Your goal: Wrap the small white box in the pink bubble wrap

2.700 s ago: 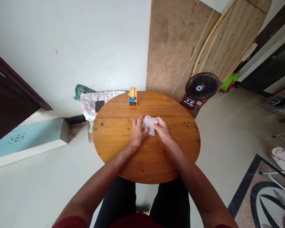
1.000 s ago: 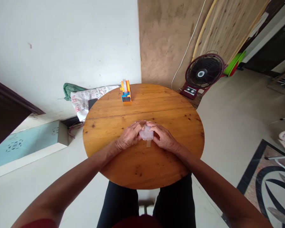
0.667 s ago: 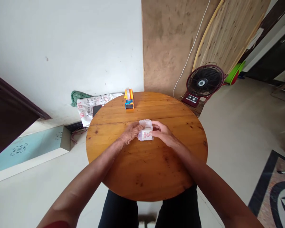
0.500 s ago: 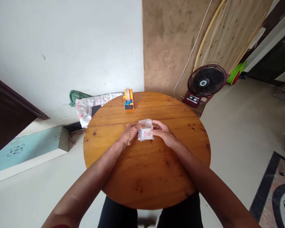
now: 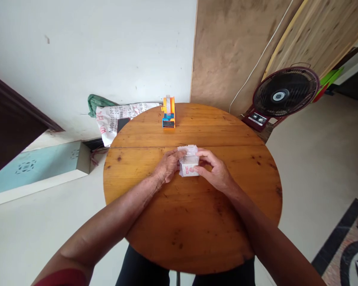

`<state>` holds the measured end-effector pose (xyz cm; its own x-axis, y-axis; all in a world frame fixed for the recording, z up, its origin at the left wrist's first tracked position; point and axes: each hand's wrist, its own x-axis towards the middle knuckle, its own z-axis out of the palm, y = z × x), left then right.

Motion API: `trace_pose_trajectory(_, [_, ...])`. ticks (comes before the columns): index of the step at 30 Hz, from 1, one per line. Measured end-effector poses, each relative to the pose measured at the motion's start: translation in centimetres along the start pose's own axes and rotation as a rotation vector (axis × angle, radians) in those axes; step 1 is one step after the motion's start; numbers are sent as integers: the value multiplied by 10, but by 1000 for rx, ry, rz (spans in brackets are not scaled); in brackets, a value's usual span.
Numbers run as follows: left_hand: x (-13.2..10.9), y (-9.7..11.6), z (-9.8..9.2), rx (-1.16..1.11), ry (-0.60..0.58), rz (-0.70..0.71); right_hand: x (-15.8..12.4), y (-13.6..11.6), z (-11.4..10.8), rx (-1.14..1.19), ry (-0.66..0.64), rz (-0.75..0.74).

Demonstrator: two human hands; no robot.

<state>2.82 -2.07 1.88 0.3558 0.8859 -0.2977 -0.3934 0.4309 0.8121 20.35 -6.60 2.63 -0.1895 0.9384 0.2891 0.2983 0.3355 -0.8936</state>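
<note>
A small white box with red print sits in clear bubble wrap over the middle of the round wooden table. From the left, my left hand grips the wrap and the box's left side. My right hand has its thumb on the near right corner and its fingers along the right side. The wrap's far end stands out beyond the box. Part of my left fingers is hidden behind the package.
An orange and blue tape dispenser stands near the table's far edge. Beyond the table, a dark red fan is at the right and a printed white sack lies at the left. A pale blue box is on the floor.
The box has tilted, so its printed face now points more toward me. Both hands stay on the package. The whole view has shifted slightly.
</note>
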Motion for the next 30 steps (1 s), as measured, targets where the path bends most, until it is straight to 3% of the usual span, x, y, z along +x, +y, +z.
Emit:
trace_pose_trajectory(5, [-1, -1, 2, -26, 48, 15, 1, -2, 1, -133, 17, -35])
trace_pose_trajectory(10, [-4, 0, 5, -46, -1, 43, 1, 1, 2, -135, 20, -82])
trace_pose_trajectory(17, [-4, -2, 5, -52, -25, 71, 1, 4, 2, -29, -20, -2])
trace_pose_trajectory(30, [-5, -8, 6, -6, -68, 115, -1, -1, -5, -216, -123, -11])
